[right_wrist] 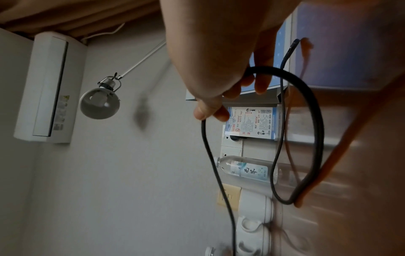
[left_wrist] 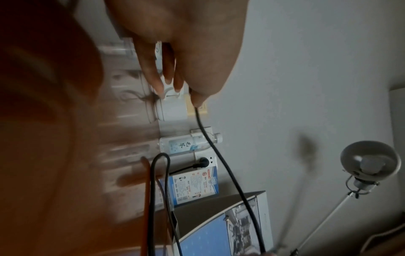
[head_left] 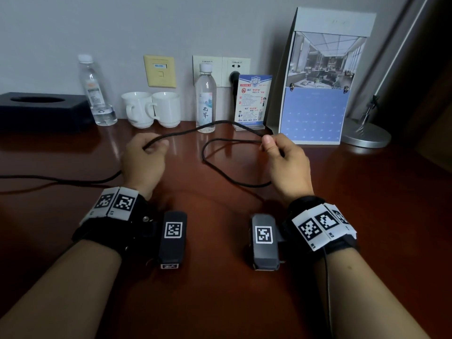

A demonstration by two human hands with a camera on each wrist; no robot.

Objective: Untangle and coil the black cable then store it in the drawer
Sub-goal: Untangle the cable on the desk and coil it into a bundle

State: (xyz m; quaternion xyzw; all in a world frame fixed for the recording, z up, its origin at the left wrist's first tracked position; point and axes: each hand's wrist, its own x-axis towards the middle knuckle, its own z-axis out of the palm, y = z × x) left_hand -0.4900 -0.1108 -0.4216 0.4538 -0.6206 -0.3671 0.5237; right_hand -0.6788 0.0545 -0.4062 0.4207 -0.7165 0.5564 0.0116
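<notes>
A thin black cable (head_left: 212, 123) arcs above the dark red-brown desk (head_left: 220, 289) between my two hands. My left hand (head_left: 146, 152) grips one part of it; the cable trails from under this hand off the desk's left edge. My right hand (head_left: 276, 149) pinches it between thumb and forefinger, and a loose loop (head_left: 220, 167) hangs from that hand onto the desk. The left wrist view has the cable (left_wrist: 228, 169) leaving my fingertips (left_wrist: 197, 102). From the right wrist, the loop (right_wrist: 306, 138) curls round below my fingers (right_wrist: 210, 110). No drawer is visible.
Along the back wall stand a black tissue box (head_left: 41, 108), two water bottles (head_left: 94, 91) (head_left: 206, 99), two white cups (head_left: 152, 108), a small sign card (head_left: 253, 101), a desk calendar (head_left: 318, 89) and a lamp base (head_left: 367, 133). A plug sits in the wall socket (head_left: 235, 75).
</notes>
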